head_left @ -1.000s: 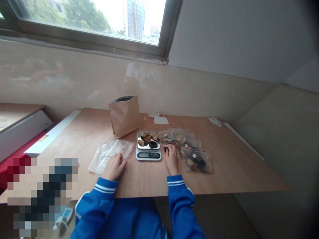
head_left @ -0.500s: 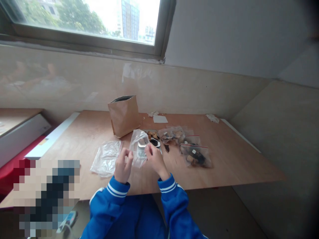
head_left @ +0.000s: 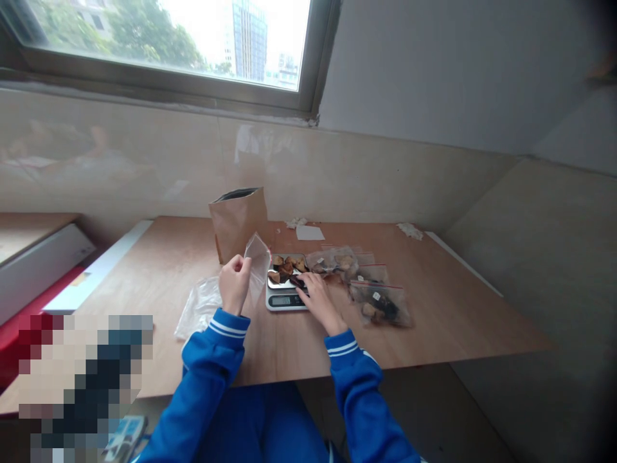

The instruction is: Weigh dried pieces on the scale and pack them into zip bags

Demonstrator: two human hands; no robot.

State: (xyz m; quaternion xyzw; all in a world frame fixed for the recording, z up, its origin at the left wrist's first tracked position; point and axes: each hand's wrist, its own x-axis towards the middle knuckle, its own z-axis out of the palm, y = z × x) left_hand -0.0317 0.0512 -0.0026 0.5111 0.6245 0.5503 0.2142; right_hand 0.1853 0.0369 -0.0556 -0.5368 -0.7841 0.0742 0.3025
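Two hands busy: left hand (head_left: 234, 283) pinches clear bag (head_left: 257, 262) shut-fingered; right hand (head_left: 315, 297) fingers spread over scale (head_left: 285, 289). Risk: pieces (head_left: 288, 267) knocked off onto bench (head_left: 434, 321).

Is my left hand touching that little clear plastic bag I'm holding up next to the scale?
Touching. The head view shows the left hand gripping the clear plastic bag by its edge, raised off the table beside the scale.

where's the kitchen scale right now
In the head view the scale sits mid-table, just in front of the brown paper bag, between the left hand holding a clear bag and the right hand at its edge.
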